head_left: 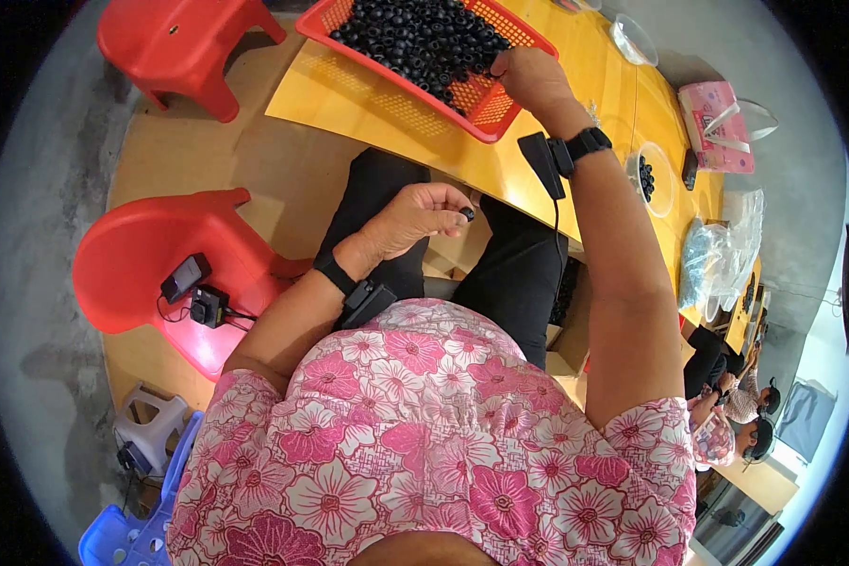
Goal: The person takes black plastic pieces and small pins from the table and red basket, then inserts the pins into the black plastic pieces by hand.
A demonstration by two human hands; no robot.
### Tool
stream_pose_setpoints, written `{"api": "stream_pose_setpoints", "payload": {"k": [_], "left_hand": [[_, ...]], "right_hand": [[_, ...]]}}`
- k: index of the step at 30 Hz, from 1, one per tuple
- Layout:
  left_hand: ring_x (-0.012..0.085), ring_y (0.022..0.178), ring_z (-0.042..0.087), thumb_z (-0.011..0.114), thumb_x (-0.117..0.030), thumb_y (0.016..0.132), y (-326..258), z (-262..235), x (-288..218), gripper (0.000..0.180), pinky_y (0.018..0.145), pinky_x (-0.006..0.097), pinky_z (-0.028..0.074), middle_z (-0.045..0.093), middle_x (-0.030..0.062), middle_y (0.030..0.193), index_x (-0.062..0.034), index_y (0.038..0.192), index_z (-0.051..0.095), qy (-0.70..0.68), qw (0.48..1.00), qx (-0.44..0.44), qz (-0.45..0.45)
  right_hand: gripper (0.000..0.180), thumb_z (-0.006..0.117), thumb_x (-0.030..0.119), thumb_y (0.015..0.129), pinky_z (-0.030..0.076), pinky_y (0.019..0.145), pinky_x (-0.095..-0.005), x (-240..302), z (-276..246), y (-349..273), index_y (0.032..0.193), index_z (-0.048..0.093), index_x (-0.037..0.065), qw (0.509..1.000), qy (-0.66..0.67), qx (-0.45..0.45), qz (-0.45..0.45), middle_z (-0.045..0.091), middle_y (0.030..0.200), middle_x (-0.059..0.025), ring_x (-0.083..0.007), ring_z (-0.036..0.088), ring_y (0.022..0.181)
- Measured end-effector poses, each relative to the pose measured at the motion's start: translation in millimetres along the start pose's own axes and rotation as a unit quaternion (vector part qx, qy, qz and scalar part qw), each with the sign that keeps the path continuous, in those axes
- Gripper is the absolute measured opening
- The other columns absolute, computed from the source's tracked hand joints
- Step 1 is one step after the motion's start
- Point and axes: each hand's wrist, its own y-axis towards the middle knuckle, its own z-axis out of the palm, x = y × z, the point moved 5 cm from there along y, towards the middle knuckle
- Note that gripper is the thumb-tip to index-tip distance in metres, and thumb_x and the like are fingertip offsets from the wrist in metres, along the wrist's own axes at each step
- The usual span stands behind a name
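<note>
My left hand (415, 223) is above my lap, thumb and fingers pinched round a small black ring-like part (467, 214). My right hand (536, 83) reaches over the right end of a red plastic basket (489, 115), its fingertips bent down beside the loose black parts (406, 42). Whatever those fingertips hold is hidden behind the hand. Many of the parts look like short hollow rings, heaped toward the basket's far and left side. Bare mesh shows at its near right corner. A black strap with a device sits on each wrist.
The basket stands on a yellow table (349, 118). Farther right are a clear tub (665, 193) with black parts, a pink bag (717, 123) and plastic bags (726, 236). Red stools (184, 47) and a red chair (141, 255) holding black devices are left. People sit at the far right.
</note>
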Motion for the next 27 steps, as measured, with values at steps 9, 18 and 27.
{"api": "stream_pose_setpoints", "payload": {"k": [9,18,27], "left_hand": [[0.0090,0.078,0.060,0.065,-0.010,0.086,-4.0,-1.6,-5.6,0.018,0.076,0.024,0.051,0.061,0.0003,0.087,-0.0038,0.102,0.061,-0.020,1.000,0.019,0.012],[0.0088,0.079,0.060,0.066,-0.010,0.085,-4.2,-1.7,-7.5,0.018,0.075,0.024,0.051,0.060,-0.0003,0.086,-0.0039,0.101,0.061,-0.030,0.999,0.022,0.020],[0.0090,0.077,0.061,0.066,-0.009,0.086,-3.1,-1.7,-6.6,0.018,0.073,0.023,0.051,0.061,0.0007,0.088,-0.0036,0.102,0.061,-0.022,0.999,0.015,0.021]], "right_hand": [[0.019,0.057,0.012,0.081,0.054,0.075,-0.0414,15.0,9.9,25.9,0.093,0.070,0.007,0.989,-0.103,0.100,0.030,0.068,0.093,-0.0142,-0.0305,0.066,0.090],[0.021,0.062,0.021,0.080,0.054,0.075,-0.0406,24.1,7.2,20.5,0.093,0.070,0.006,0.982,-0.132,0.134,0.010,0.068,0.096,-0.0145,-0.0296,0.066,0.090],[0.022,0.066,0.021,0.068,0.052,0.070,-0.0366,1.1,-9.9,0.7,0.081,0.069,0.003,0.990,0.134,-0.007,0.039,0.067,0.078,-0.0158,-0.0291,0.066,0.075]]}}
